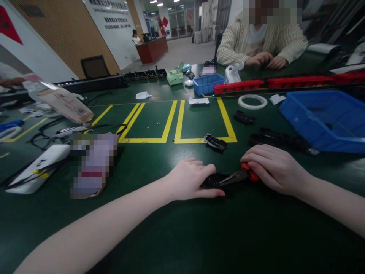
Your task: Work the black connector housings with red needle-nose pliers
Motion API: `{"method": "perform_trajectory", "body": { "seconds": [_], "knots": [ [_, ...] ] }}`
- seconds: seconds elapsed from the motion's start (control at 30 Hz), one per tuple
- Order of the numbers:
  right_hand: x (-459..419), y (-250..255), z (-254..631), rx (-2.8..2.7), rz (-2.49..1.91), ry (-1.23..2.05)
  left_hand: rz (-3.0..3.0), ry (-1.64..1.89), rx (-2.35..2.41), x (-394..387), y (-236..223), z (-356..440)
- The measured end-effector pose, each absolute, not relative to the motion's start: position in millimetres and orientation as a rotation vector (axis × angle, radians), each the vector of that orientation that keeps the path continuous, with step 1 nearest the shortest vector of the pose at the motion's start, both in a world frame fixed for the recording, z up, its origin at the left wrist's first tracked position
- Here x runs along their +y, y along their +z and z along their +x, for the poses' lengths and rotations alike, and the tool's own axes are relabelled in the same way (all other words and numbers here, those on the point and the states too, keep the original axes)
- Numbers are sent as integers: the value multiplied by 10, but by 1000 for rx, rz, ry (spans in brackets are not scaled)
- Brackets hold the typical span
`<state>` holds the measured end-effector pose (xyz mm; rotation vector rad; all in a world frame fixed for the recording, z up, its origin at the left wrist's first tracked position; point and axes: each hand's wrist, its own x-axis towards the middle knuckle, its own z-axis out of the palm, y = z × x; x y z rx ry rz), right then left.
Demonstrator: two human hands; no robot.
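Observation:
Low over the green table, my left hand (194, 179) is closed around a black plastic part (213, 180), its thumb and fingers on either side. My right hand (276, 169) grips red-handled pliers (238, 176), whose pointed metal jaws reach left and meet the black part. Whether the jaws are clamped on it, I cannot tell. Just beyond my hands lies another black part (216, 142), with a lighter end. Farther right are a smaller black piece (244, 117) and several dark parts (268, 137) close to my right hand.
A large blue bin (322, 139) stands at right, near a white tape roll (252, 101). Red strips (299, 82) and a small blue tray (208, 82) are farther back. A phone-like object (94, 165) and a white case (40, 167) with cables lie left. A person (261, 42) sits opposite.

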<state>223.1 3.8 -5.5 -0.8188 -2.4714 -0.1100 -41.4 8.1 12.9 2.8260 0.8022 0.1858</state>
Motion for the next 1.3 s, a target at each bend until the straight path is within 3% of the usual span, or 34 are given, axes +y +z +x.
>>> {"method": "perform_trajectory", "body": {
  "seconds": [1.3],
  "knots": [
    [26, 28, 2211, -2451, -879, -348, 2818, 157, 760, 92, 135, -414]
  ]
}}
